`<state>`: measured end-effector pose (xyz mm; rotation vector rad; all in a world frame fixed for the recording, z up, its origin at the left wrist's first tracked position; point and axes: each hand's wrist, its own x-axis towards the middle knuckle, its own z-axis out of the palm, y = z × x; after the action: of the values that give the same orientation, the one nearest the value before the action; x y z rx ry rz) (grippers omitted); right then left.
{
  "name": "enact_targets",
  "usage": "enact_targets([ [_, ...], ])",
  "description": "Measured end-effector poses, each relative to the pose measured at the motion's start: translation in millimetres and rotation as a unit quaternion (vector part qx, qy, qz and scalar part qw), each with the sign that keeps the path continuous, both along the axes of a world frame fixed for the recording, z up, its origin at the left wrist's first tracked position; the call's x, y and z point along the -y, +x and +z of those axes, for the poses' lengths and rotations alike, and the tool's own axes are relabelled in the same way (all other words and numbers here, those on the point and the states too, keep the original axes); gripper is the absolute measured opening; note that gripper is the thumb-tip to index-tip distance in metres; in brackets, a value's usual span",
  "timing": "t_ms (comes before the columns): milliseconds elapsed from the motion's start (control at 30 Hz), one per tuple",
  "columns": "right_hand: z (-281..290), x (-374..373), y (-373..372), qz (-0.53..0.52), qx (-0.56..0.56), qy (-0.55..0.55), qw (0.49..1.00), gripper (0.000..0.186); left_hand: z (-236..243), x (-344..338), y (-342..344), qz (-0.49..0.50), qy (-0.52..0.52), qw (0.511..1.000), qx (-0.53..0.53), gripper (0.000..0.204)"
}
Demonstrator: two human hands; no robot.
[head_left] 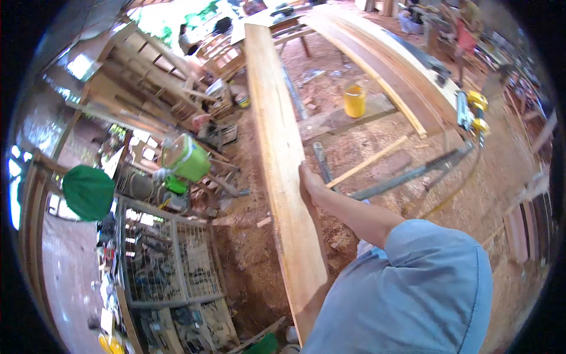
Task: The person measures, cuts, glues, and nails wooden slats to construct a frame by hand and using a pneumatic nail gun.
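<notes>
A long wooden plank [277,141] runs from the lower middle up toward the far end of the yard. It has a pale, smooth-looking face with a darker left edge. My right hand [311,184] grips the plank's right edge about midway along, and its fingers are partly hidden behind the board. My right arm, in a light blue sleeve [413,283], reaches in from the lower right. My left hand does not show.
Stacked long boards [383,65] lie at the upper right, with a yellow power tool [479,112] at their near end. A yellow container [354,101] stands on a board. At left are a green bucket [191,158] and a wire-mesh cage [171,253]. Shavings cover the ground.
</notes>
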<state>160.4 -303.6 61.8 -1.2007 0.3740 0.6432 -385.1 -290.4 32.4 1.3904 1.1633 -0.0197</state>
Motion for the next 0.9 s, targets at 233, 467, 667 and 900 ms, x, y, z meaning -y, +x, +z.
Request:
enact_targets([
  [233, 84, 60, -46, -0.104, 0.069, 0.067, 0.990, 0.082, 78, -46, 169, -0.232, 0.262, 0.929, 0.118, 0.044],
  [467, 63, 137, -72, -0.185, 0.084, 0.124, 0.971, 0.070, 134, -27, 313, -0.304, 0.332, 0.865, 0.222, 0.046],
  [667, 121, 252, -69, -0.236, 0.250, 0.290, 0.893, 0.062, 162, -5, 306, -0.435, 0.398, 0.756, 0.286, 0.034],
  [900, 128, 487, -95, -0.368, 0.415, 0.318, 0.769, 0.054, 193, -13, 368, -0.615, 0.370, 0.589, 0.372, 0.031],
])
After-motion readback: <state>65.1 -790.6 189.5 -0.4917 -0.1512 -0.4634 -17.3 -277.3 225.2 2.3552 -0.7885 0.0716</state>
